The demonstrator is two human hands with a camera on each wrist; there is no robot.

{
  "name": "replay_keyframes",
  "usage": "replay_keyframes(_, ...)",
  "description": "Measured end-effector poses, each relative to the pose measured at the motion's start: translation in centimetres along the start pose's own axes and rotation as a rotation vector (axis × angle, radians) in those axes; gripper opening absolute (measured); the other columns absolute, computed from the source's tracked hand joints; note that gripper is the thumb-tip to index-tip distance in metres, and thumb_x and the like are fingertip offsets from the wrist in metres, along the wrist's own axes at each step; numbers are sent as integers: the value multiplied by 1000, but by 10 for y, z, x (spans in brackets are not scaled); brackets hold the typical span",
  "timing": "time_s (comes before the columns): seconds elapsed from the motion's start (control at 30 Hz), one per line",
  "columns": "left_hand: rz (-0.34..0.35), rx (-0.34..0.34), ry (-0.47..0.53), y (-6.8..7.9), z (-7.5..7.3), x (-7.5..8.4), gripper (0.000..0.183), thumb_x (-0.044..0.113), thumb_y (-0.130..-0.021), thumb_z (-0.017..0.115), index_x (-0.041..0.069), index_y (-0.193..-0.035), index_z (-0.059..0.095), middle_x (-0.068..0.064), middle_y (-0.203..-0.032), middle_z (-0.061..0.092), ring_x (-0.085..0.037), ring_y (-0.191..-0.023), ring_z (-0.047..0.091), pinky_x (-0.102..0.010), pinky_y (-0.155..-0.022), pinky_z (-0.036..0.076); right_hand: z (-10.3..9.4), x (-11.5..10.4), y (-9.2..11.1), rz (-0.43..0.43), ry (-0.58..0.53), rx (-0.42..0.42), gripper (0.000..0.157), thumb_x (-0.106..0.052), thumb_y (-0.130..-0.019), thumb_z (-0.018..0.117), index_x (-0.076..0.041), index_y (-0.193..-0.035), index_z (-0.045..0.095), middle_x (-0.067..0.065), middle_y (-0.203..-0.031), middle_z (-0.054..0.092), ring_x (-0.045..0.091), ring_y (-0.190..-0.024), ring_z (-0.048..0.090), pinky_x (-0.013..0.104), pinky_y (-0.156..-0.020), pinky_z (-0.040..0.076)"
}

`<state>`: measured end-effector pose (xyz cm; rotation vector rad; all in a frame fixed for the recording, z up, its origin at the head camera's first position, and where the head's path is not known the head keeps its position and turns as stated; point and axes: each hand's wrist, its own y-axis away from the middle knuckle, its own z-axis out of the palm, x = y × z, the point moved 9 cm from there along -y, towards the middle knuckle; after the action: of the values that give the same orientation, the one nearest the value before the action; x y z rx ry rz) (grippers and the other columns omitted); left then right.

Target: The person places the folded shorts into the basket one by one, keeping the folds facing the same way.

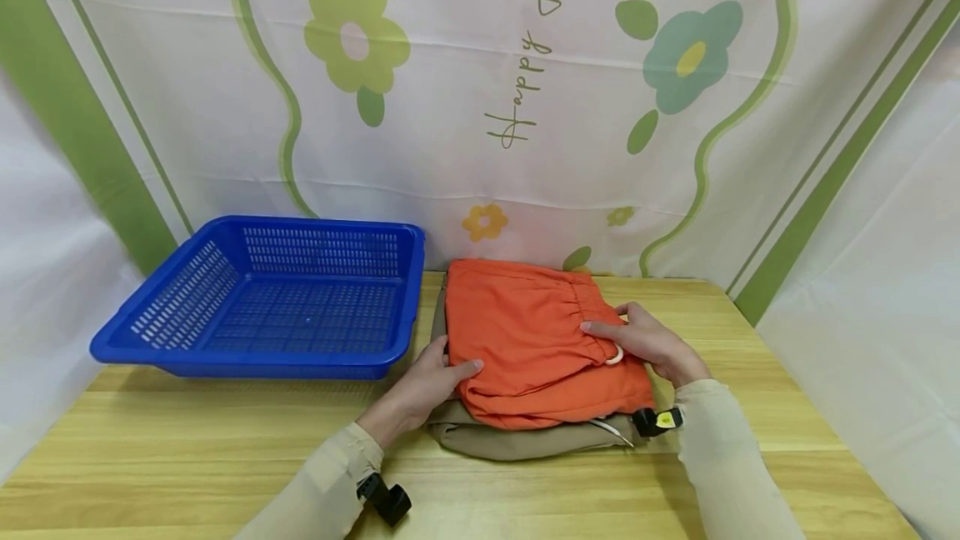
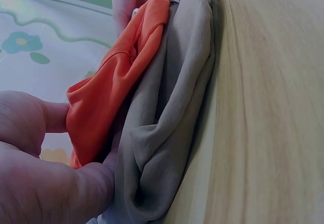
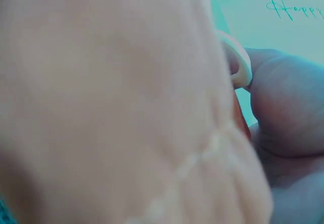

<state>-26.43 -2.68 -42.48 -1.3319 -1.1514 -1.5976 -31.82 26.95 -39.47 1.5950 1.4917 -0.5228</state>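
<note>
Facing R — waistband, orange garment

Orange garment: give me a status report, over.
Left hand, right hand: fingers gripping orange garment. Orange garment atop khaki garment. Blue basket to the left, apparently not obstructing.

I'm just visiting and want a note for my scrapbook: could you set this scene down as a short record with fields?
Left hand: pinches the near-left edge of the orange garment
Right hand: grips the orange garment by its waistband
Underneath: khaki garment, partly covered
Detail: white cord beside the right hand
Left of the clothes: blue basket, with slotted walls
Surface: wood-grain table
Behind: white cloth with printed flowers and "Happy"
</note>
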Motion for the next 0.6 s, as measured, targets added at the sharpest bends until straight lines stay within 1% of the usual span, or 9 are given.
replay_keyframes(0.1,-4,0,-4,-1,0,-1,65,14,-103,61,-3,-154,24,-23,-133,58,-27,-117,61,-40,-98,51,0,-3,1,-8,-6,-1,86,-49,-91,73,7,-140,29,24,-132,43,30,-108,57,36,-85,51)
replay_keyframes(0.33,0,-5,11,-2,0,-3,63,13,-103,60,-3,-153,26,-22,-134,57,-27,-119,60,-41,-100,50,3,-5,1,-22,-68,-25,85,-44,-93,73,7,-142,26,25,-133,43,27,-103,61,33,-81,54)
replay_keyframes(0.6,32,1,21,-2,1,0,60,12,-102,60,-2,-152,29,-21,-141,53,-28,-127,53,-46,-109,41,4,-7,-1,-35,-150,-53,89,-37,-93,74,8,-148,19,28,-132,50,22,-96,66,34,-81,57)
